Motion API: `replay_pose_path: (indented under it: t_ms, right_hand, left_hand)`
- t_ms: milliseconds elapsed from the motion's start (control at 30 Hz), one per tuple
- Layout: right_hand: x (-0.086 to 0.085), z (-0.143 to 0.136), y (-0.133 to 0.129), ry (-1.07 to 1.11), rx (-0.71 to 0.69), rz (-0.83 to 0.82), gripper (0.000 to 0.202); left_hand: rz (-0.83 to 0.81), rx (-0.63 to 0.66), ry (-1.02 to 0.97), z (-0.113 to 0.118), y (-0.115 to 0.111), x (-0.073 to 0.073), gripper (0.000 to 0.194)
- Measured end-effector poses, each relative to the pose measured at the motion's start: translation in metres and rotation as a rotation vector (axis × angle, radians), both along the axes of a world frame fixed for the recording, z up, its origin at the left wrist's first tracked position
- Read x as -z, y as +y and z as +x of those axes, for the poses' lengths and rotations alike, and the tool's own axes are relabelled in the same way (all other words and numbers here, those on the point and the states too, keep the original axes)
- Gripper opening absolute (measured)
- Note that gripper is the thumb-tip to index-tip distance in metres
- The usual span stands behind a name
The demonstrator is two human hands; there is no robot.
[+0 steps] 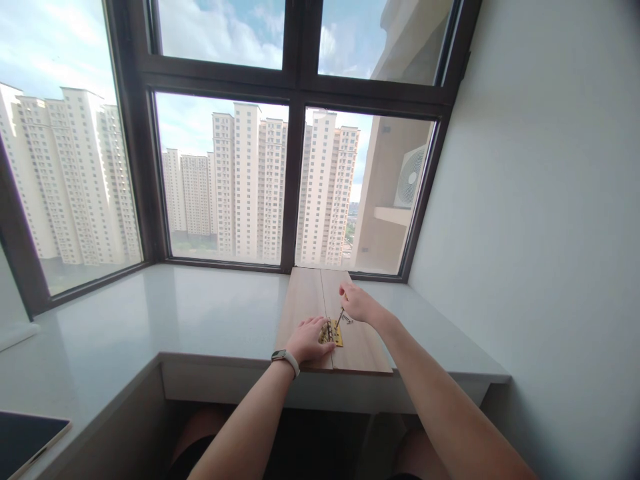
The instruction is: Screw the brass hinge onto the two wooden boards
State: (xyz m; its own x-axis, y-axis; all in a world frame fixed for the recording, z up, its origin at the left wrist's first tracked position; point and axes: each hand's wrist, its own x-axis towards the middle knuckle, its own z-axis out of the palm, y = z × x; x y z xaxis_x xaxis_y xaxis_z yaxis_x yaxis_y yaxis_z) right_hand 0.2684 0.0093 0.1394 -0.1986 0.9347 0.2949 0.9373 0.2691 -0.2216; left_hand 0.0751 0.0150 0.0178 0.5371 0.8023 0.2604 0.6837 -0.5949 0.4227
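A brass-coloured hinge (339, 333) lies across the seam between two light wooden boards (300, 293). My left hand (307, 339), with a watch (286, 360) on its wrist, holds the hinge against the wood, thumb at the near edge and fingers over the left part, which they partly hide. Closed around a screwdriver (341, 316), my right hand (359, 303) is above the right board. The screwdriver's thin shaft slants down to the hinge's right leaf; its handle is mostly hidden in my fingers. Several small screws (347, 319) lie on the board beside the shaft.
The boards rest on a white window ledge (225, 307) whose front edge is close to my legs. Dark-framed windows (295, 167) rise behind it, and a plain wall (525, 200) stands at the right. A dark flat device (30, 440) lies at the lower left.
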Motion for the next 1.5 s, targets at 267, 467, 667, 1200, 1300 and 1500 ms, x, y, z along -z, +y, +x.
replay_pose_path:
  t_ms: [267,467,667,1200,1300,1500]
  right_hand:
    - [-0.0073,-0.0002,-0.0073,-0.082,0.051,0.066,0.010]
    - [-0.0033,-0.0014,-0.0056,-0.083,0.105,0.052,0.016]
    - [0.0015,-0.0019,-0.0008,0.024,0.013,0.030,0.011]
    - [0.0007,-0.0063,-0.0031,-0.066,0.083,0.066,0.013]
    - [0.0015,-0.0065,-0.0006,-0.036,0.050,0.045,0.010]
    - [-0.0005,-0.0050,-0.0010,-0.039,0.005,0.084,0.022]
  left_hand:
    - [-0.020,-0.004,-0.005,0.0000,-0.0031,-0.0035,0.076]
    - [-0.018,-0.003,-0.003,0.0000,-0.0030,-0.0037,0.076]
    - [-0.015,-0.011,-0.006,-0.0006,-0.0045,-0.0048,0.074]
    - [-0.001,0.001,-0.015,-0.0013,-0.0007,-0.0003,0.075]
    - [-0.004,-0.004,-0.015,-0.0017,-0.0004,0.0000,0.075]
    - [-0.001,0.003,-0.005,-0.0010,0.0007,0.0015,0.076]
